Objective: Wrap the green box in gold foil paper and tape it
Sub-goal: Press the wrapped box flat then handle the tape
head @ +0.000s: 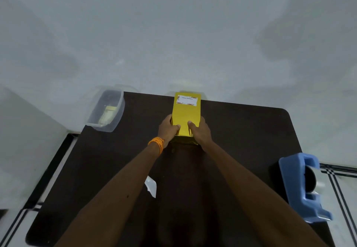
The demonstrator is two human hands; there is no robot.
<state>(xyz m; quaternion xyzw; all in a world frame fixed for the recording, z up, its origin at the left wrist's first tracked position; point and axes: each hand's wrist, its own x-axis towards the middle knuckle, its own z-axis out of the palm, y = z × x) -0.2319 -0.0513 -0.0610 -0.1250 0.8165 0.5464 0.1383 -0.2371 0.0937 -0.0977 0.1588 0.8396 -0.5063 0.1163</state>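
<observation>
A box (186,115) in shiny yellow-gold foil bears a white label (186,100) with orange-flecked edges and dark lettering, on a dark brown surface (241,131). Orange threads (156,144) band the wrist just left of the box. Well to its right is a blue tape dispenser (301,187); to its left, a clear container (106,111) holds something pale yellow.

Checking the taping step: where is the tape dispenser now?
Head view: the blue tape dispenser sits at the right edge of the dark table, near side, right of the gold-wrapped box.
</observation>
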